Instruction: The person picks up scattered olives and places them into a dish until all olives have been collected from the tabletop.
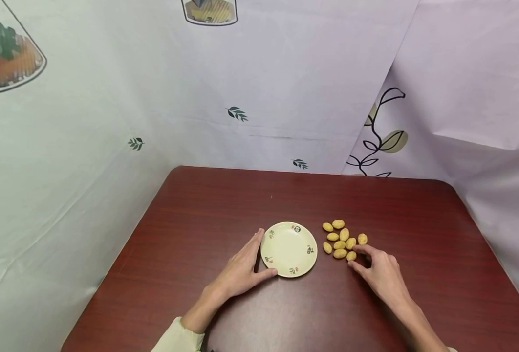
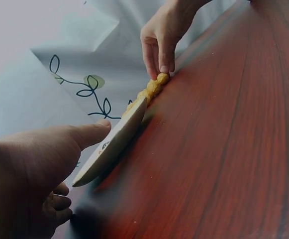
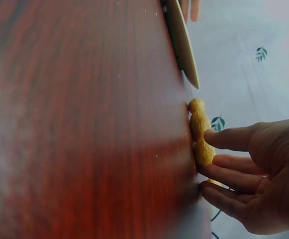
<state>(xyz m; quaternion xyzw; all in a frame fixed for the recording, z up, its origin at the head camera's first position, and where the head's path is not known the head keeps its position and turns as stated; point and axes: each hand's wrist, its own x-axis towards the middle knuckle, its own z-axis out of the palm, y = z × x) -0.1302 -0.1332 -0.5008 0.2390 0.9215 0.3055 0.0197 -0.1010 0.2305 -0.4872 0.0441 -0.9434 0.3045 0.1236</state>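
Lumps (image 1: 344, 234), 10 of them, yellow and oval, lie bunched 1 layer deep on the dark red table (image 1: 198, 220), at 3 o'clock of the plate (image 1: 287, 248). Spread flat like that, each looks easy to reach from above. The near lump (image 1: 351, 256), at 5 o'clock of the bunch, sits between the thumb and forefinger of the right hand (image 1: 384, 275), set at 4 o'clock, presumably to avoid nudging the others. Those 2 tips stand apart on either side of it; whether they squeeze it, I cannot tell. The left hand (image 1: 242, 274) holds the plate by its rim, thumb at 7 o'clock, fingertips near 10, probably so it won't slide; the 3 o'clock side is free. Farther out are the pale sleeve (image 1: 180, 337) and, at 12 o'clock, the patterned cloth (image 1: 286, 73).

Only the head view gives the full count and all the small pictures (image 1: 310, 250) on the plate. The left wrist view shows the plate side-on, with more left fingers curled below the thumb. The right wrist view shows the right hand's other fingers, barely visible from above.
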